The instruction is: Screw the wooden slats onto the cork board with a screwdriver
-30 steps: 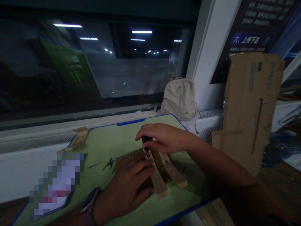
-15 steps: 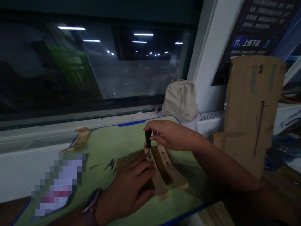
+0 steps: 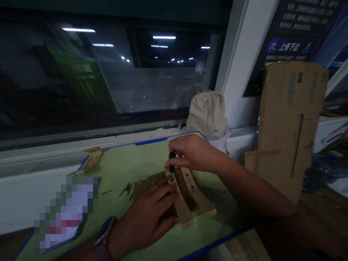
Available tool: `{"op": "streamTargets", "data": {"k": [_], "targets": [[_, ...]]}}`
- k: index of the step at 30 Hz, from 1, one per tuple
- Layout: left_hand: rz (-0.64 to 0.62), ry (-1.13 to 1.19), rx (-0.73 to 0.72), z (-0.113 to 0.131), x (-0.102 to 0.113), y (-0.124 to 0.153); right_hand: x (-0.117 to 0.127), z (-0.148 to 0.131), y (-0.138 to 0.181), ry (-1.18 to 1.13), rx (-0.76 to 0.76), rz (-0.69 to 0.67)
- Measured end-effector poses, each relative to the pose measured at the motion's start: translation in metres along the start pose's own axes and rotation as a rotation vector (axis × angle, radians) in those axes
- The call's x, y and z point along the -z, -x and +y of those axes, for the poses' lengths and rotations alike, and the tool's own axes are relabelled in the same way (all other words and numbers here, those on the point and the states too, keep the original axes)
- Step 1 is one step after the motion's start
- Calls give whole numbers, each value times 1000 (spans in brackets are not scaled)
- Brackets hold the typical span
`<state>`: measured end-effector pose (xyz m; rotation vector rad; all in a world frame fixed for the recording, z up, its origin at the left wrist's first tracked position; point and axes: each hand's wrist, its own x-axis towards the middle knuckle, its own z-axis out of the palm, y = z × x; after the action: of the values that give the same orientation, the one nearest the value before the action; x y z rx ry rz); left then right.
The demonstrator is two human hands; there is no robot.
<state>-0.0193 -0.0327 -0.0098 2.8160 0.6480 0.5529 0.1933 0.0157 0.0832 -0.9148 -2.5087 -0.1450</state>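
My right hand (image 3: 191, 152) is closed round the black handle of an upright screwdriver (image 3: 172, 159). The screwdriver's tip stands in a hole near the far end of a pale, curved wooden piece (image 3: 185, 214). Fingers of my left hand (image 3: 148, 212), which wears a watch (image 3: 104, 230) at the wrist, press and hold that piece. Beside it on the right lies a second wooden piece (image 3: 202, 203) with two dark holes or screw heads. Both pieces rest across a brown board (image 3: 146, 181), partly hidden by my left hand. Several dark screws (image 3: 126, 189) lie left of the board.
A yellow-green tabletop (image 3: 116, 163) with blue edging bears these things. Another curved wooden piece (image 3: 92, 159) lies at its far left corner, and a pixelated packet (image 3: 67, 214) nearer. Behind are a beige backpack (image 3: 207, 114) and a window. Cardboard (image 3: 288, 127) stands at right.
My right hand has shifted its hold on the screwdriver; the thumb and fingers sit lower round the handle. My left hand and the wooden pieces stay in place. The view has moved slightly.
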Motion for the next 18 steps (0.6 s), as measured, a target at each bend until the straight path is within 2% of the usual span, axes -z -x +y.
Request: {"op": "streamTargets", "data": {"k": [3,6,10,15,18], "targets": [[7,1,-6,0,0,0,0,-6,-2,169,-55,-49],[-2,4,-2,1,-1,0,-2,-10,-3,223,-80,-118],[3,2,1,1,0,1,-5,-8,-1,48,-26,-153],[-4,-7,11,0,-1,1,-6,1,3,-253,156,-151],[-2,-10,13,0,-1,0,-6,2,2,-268,135,-100]]}}
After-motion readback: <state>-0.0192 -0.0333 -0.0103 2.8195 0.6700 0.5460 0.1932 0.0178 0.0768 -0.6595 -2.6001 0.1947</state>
